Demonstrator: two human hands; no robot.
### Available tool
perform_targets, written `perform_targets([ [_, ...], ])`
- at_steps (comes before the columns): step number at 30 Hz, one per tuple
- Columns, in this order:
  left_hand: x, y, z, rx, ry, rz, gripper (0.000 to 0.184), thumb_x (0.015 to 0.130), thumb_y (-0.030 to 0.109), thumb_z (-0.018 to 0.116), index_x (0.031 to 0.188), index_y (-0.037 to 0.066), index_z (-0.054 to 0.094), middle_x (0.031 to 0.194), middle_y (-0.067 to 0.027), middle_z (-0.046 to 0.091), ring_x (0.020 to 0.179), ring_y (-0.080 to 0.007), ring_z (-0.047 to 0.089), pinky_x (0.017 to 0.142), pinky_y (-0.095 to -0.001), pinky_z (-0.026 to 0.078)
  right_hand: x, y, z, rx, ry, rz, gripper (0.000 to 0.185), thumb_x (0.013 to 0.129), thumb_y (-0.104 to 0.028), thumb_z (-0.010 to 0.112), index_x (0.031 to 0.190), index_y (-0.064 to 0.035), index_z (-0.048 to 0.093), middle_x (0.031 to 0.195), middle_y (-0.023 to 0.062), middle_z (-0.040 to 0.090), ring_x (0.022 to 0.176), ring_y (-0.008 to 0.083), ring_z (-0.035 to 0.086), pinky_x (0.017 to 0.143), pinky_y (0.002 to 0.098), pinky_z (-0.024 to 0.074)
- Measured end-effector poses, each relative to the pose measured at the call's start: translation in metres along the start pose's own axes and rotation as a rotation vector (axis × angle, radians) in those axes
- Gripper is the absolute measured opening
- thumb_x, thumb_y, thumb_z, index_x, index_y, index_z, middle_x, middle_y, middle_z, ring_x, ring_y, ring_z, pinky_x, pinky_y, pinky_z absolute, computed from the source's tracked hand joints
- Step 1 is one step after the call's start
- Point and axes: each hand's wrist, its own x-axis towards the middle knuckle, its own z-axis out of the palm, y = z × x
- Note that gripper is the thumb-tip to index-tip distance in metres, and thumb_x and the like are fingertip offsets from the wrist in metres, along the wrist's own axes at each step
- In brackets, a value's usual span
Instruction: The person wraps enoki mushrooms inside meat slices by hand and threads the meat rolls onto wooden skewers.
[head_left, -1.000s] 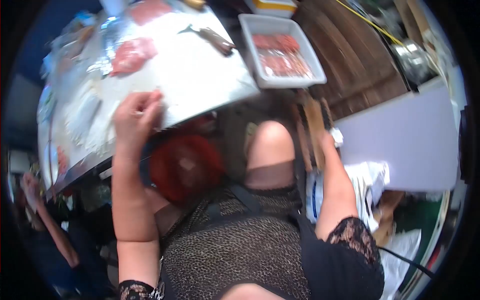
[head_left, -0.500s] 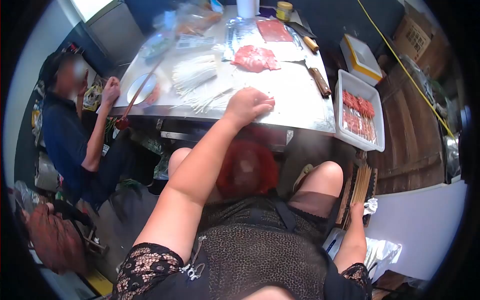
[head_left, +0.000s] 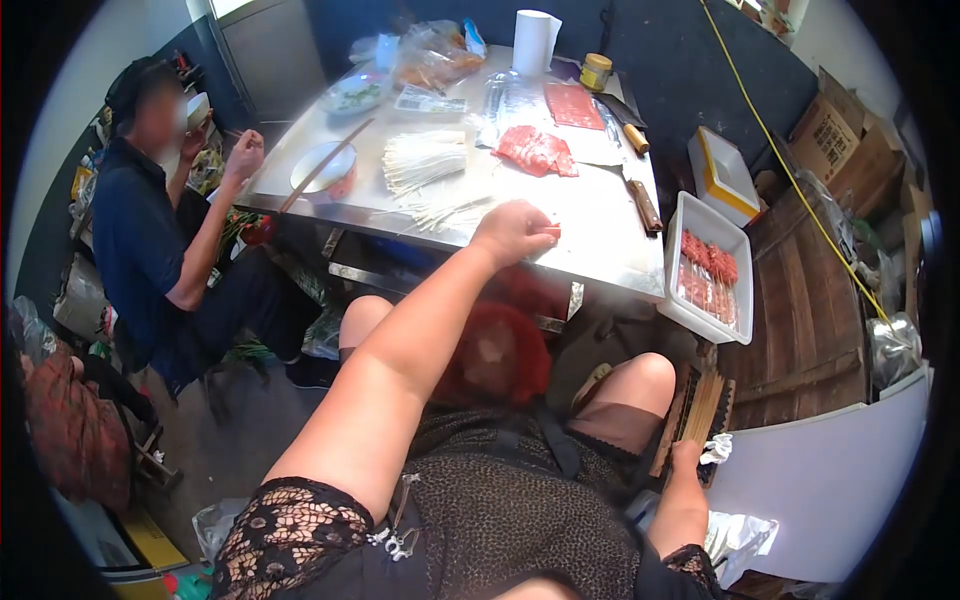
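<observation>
My left hand (head_left: 515,232) is closed at the table's near edge, with a small bit of red meat (head_left: 556,229) showing at its fingertips. Beside it on the left lie loose strands and a pale bundle of enoki mushrooms (head_left: 425,162). Sliced red meat (head_left: 537,150) rests just beyond the hand, with a flat block of meat (head_left: 574,106) on foil behind. Low on the right, my right hand (head_left: 687,457) is closed at the near ends of bamboo skewers (head_left: 702,405) in a dark box; its fingertips are partly hidden.
Two knives, one a cleaver (head_left: 633,136), the other with a brown handle (head_left: 646,208), lie along the table's right side. A white tub (head_left: 741,325) holds skewered meat (head_left: 708,257). A person (head_left: 150,230) sits at the left holding a bowl, near a white bowl (head_left: 325,168) on the table.
The view has shifted, so the table appears lower and farther right. My left hand stays closed by the table edge, and my right hand stays at the skewers. The seated person's bowl shows more clearly.
</observation>
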Motion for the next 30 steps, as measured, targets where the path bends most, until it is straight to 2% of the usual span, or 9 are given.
perform_targets([
  [4,0.001,-0.001,0.000,-0.088,-0.044,-0.024,0.027,0.075,0.025,0.083,0.092,0.007,0.074,0.088,-0.0075,0.067,0.074,-0.0170,0.065,0.069,-0.0299,0.054,0.001,-0.001,-0.001,0.051,-0.020,0.061,0.031,0.087,-0.024,0.065,0.094,0.0051,0.072,0.092,0.0278,0.070,0.096,0.0446,0.067,0.083,0.0496,0.0535],
  [12,0.001,-0.009,0.007,-0.162,-0.010,-0.076,0.024,0.077,0.025,0.082,0.089,0.006,0.074,0.084,-0.0054,0.064,0.070,-0.0132,0.061,0.067,-0.0281,0.051,-0.027,-0.001,-0.042,0.055,0.138,0.087,0.029,0.089,-0.033,0.061,0.092,-0.0064,0.071,0.093,0.0198,0.071,0.089,0.0406,0.067,0.077,0.0489,0.0532],
  [16,0.001,-0.006,0.005,-0.137,-0.010,-0.061,0.021,0.078,0.024,0.081,0.088,0.007,0.074,0.085,-0.0044,0.063,0.070,-0.0123,0.059,0.066,-0.0276,0.050,-0.033,-0.006,-0.086,0.262,0.478,-0.176,0.020,0.092,-0.024,0.062,0.094,-0.0046,0.065,0.089,0.0174,0.069,0.081,0.0380,0.066,0.074,0.0454,0.0523],
  [18,0.002,-0.009,0.005,-0.097,-0.008,-0.047,0.020,0.081,0.024,0.079,0.091,0.007,0.076,0.086,-0.0033,0.063,0.070,-0.0120,0.059,0.067,-0.0273,0.050,-0.048,-0.049,-0.134,0.471,0.565,-0.315,0.014,0.095,-0.018,0.062,0.094,-0.0041,0.064,0.082,0.0115,0.068,0.070,0.0262,0.065,0.067,0.0378,0.0526],
  [20,0.002,-0.012,0.005,-0.079,-0.015,-0.038,0.021,0.083,0.024,0.077,0.096,0.007,0.077,0.086,-0.0025,0.063,0.071,-0.0121,0.060,0.068,-0.0268,0.050,-0.091,-0.121,-0.190,0.990,0.322,-0.326,0.011,0.097,-0.015,0.061,0.094,-0.0045,0.065,0.078,0.0046,0.067,0.065,0.0126,0.060,0.062,0.0287,0.0504],
  [22,0.004,-0.015,0.005,-0.130,-0.039,-0.057,0.027,0.084,0.035,0.074,0.093,0.009,0.077,0.091,-0.0073,0.066,0.084,-0.0202,0.064,0.078,-0.0325,0.051,-0.129,-0.181,-0.220,1.138,0.107,-0.486,0.012,0.097,-0.011,0.061,0.103,-0.0049,0.068,0.078,0.0011,0.066,0.067,0.0052,0.058,0.061,0.0233,0.0488],
  [26,0.004,-0.017,0.006,-0.128,-0.048,-0.044,0.021,0.085,0.023,0.075,0.098,0.006,0.076,0.090,-0.0022,0.065,0.074,-0.0107,0.062,0.070,-0.0261,0.051,-0.166,-0.285,-0.201,0.973,-0.222,-0.801,0.033,0.095,-0.009,0.062,0.127,-0.0066,0.066,0.079,0.0011,0.068,0.068,0.0045,0.058,0.063,0.0227,0.0497],
  [28,0.003,-0.015,0.008,-0.216,-0.063,-0.119,0.020,0.085,0.020,0.076,0.098,0.005,0.076,0.091,-0.0023,0.067,0.074,-0.0097,0.063,0.070,-0.0258,0.052,-0.166,-0.313,-0.182,1.000,-0.163,-0.837,0.034,0.094,-0.010,0.061,0.128,-0.0071,0.064,0.086,0.0064,0.072,0.068,0.0097,0.063,0.066,0.0254,0.0517],
  [30,0.002,-0.015,0.009,-0.248,-0.033,-0.133,0.023,0.082,0.028,0.078,0.092,0.007,0.076,0.088,-0.0063,0.066,0.072,-0.0150,0.065,0.069,-0.0301,0.053,-0.164,-0.324,-0.171,0.982,-0.041,-0.934,0.034,0.094,-0.011,0.062,0.127,-0.0070,0.065,0.090,0.0104,0.072,0.070,0.0140,0.065,0.068,0.0273,0.0527],
])
